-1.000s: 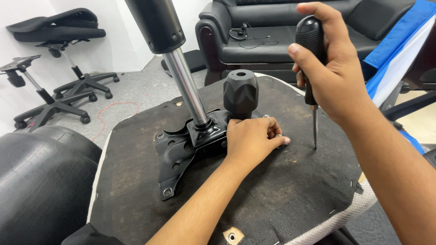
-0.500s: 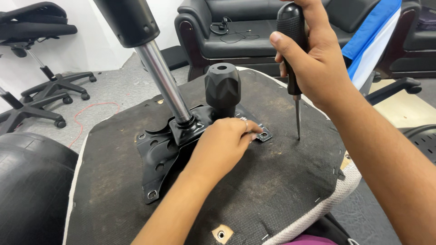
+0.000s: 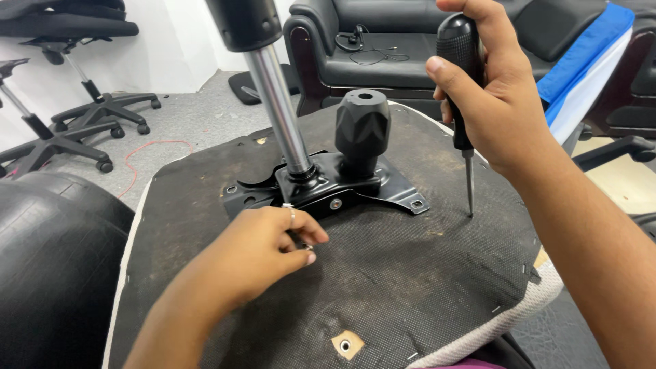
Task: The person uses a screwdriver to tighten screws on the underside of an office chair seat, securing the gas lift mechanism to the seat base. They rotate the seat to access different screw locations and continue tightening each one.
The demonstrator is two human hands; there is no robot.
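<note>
1. The upturned chair seat (image 3: 383,273) fills the middle of the view; its underside is covered with black fabric, with a pale edge on the near right.
2. A black leather sofa (image 3: 403,61) stands at the far side, with a thin cable on its cushion, and a blue and white cloth (image 3: 581,75) lies at the far right.
3. Two black chair bases (image 3: 82,116) with wheels stand on the grey floor at the far left.
4. A black rounded cushion (image 3: 48,260) is at the near left, just beside the seat.
5. The black metal plate (image 3: 328,188) lies on the seat near its middle. A shiny gas cylinder (image 3: 277,109) rises from it, and a black knob (image 3: 362,130) stands to the right of the cylinder.
6. The right hand (image 3: 499,102) is closed around the black handle of a screwdriver (image 3: 461,89). The tool is upright, and its tip is on or just above the fabric, right of the plate's right corner.
7. The left hand (image 3: 256,256) is at the near edge of the plate. Its fingers (image 3: 301,239) are curled, and thumb and fingertips pinch something small and metallic; I cannot tell what it is.
8. A ring (image 3: 292,213) is on one left finger.
9. A bolt hole (image 3: 346,344) with a tan patch shows near the seat's near edge.
</note>
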